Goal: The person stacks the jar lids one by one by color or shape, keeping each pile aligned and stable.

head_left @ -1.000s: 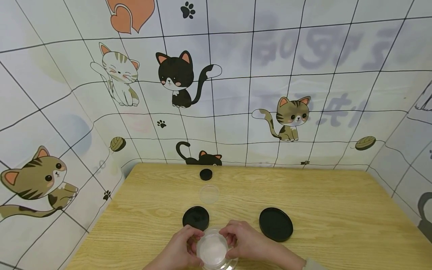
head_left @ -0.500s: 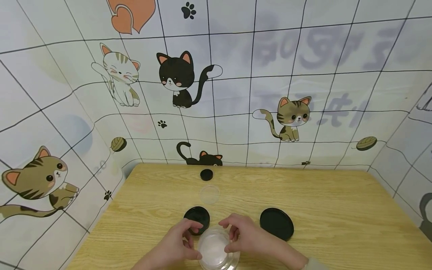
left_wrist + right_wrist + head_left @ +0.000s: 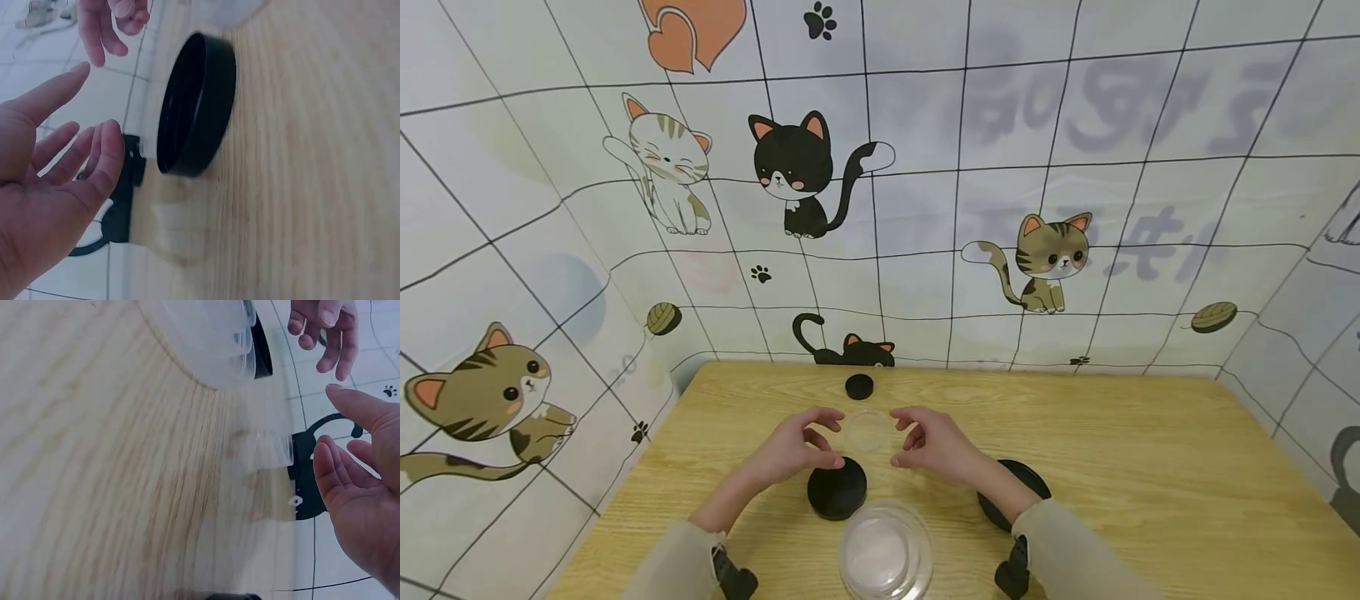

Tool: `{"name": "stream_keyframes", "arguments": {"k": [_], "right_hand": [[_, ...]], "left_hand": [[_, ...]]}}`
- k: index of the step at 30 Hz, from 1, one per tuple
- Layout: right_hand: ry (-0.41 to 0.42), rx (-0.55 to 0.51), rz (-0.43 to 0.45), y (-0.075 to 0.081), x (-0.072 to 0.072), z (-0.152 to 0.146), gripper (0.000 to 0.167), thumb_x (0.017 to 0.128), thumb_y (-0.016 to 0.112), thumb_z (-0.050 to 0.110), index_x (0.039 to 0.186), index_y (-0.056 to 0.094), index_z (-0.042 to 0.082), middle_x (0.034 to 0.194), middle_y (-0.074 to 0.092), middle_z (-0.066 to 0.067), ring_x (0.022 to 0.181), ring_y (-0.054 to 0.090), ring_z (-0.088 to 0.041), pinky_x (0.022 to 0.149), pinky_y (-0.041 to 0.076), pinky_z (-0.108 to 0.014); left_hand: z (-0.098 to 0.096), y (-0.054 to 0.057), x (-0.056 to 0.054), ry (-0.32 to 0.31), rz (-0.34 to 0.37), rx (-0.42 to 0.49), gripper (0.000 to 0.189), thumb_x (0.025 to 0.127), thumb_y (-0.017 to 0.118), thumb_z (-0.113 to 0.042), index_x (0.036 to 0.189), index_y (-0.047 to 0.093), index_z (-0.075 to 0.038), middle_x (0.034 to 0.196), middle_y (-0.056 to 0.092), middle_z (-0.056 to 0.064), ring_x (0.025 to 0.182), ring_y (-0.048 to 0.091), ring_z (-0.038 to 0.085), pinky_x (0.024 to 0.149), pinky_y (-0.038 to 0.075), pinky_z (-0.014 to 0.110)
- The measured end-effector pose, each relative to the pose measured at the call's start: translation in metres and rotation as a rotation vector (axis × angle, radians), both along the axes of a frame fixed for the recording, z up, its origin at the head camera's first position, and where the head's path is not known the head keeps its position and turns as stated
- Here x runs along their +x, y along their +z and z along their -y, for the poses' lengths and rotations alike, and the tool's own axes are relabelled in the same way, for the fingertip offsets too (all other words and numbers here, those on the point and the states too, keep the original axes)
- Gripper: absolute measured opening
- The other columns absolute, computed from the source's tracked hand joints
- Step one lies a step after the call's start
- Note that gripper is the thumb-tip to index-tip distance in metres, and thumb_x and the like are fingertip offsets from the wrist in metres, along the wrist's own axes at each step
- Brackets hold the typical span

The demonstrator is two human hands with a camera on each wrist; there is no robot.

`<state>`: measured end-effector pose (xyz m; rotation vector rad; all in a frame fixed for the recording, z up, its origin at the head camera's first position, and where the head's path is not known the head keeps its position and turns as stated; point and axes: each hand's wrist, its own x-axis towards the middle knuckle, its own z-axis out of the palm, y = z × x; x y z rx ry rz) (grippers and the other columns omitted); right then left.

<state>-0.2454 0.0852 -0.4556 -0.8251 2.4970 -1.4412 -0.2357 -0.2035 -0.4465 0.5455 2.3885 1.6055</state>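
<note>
In the head view, both bare hands hover either side of a small clear round container (image 3: pixel 868 432), fingers loosely bent and holding nothing. My left hand (image 3: pixel 801 444) is at its left, above a black round lid (image 3: pixel 837 492); my right hand (image 3: pixel 936 443) is at its right. Nearer the front edge sits a stack of clear round tubs (image 3: pixel 880 554), one within another. The left wrist view has the black lid (image 3: pixel 199 106) beside the relaxed left palm (image 3: pixel 56 169). From the right wrist, the clear tubs (image 3: pixel 212 344) appear at the top, with the right palm (image 3: pixel 369 487) at the side.
A larger black lid (image 3: pixel 996 512) lies on the right, partly covered by the right forearm. Behind the small container is a small black lid (image 3: pixel 859 386). The wooden table (image 3: pixel 1150 483) meets a cat-patterned cloth wall (image 3: pixel 917 283) at its back edge.
Both hands have let go of the clear tub on the stack and moved forward to the small clear container farther back. The tub stays stacked near the front.
</note>
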Motion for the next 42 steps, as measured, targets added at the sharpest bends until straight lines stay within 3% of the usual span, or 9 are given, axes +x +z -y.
{"name": "stream_keyframes", "arguments": {"k": [5, 12, 20, 30, 42], "right_hand": [[-0.059, 0.004, 0.068, -0.011, -0.017, 0.008, 0.072, 0.085, 0.085, 0.009, 0.146, 0.051, -0.004, 0.124, 0.060, -0.018, 0.089, 0.063, -0.017, 0.071, 0.054, -0.031], [-0.115, 0.003, 0.138, -0.027, -0.030, 0.018, 0.078, 0.082, 0.086, 0.006, 0.148, 0.047, -0.005, 0.124, 0.059, -0.017, 0.089, 0.062, -0.017, 0.070, 0.053, -0.032], [-0.157, 0.015, 0.145, -0.030, -0.032, 0.024, 0.076, 0.081, 0.086, 0.003, 0.145, 0.048, -0.008, 0.119, 0.063, -0.015, 0.088, 0.062, -0.018, 0.073, 0.053, -0.032], [-0.177, 0.050, 0.099, -0.038, -0.039, 0.027, 0.063, 0.081, 0.086, 0.002, 0.136, 0.056, -0.009, 0.106, 0.063, -0.009, 0.080, 0.057, -0.014, 0.069, 0.049, -0.029], [-0.195, 0.013, 0.115, -0.044, -0.037, 0.033, 0.053, 0.081, 0.086, 0.003, 0.128, 0.062, -0.008, 0.106, 0.063, -0.010, 0.084, 0.057, -0.016, 0.076, 0.051, -0.033]], "left_hand": [[0.001, -0.014, -0.027, 0.004, 0.085, 0.033, 0.065, 0.088, 0.078, -0.001, 0.145, 0.048, 0.006, 0.131, 0.052, 0.027, 0.099, 0.063, 0.028, 0.080, 0.055, 0.032], [0.001, -0.033, -0.045, 0.020, 0.136, 0.094, 0.066, 0.089, 0.076, 0.002, 0.147, 0.045, 0.006, 0.135, 0.052, 0.026, 0.112, 0.062, 0.035, 0.087, 0.056, 0.035], [-0.003, -0.041, -0.055, 0.029, 0.186, 0.129, 0.067, 0.087, 0.076, 0.006, 0.145, 0.043, 0.012, 0.133, 0.053, 0.029, 0.112, 0.063, 0.033, 0.090, 0.056, 0.034], [-0.011, -0.041, -0.061, 0.010, 0.121, 0.005, 0.058, 0.083, 0.079, 0.006, 0.135, 0.055, 0.014, 0.120, 0.061, 0.023, 0.098, 0.064, 0.020, 0.085, 0.055, 0.029], [-0.012, -0.046, -0.065, -0.015, 0.057, -0.060, 0.056, 0.078, 0.082, 0.009, 0.128, 0.059, 0.015, 0.106, 0.066, 0.019, 0.088, 0.063, 0.019, 0.075, 0.053, 0.023]]}}
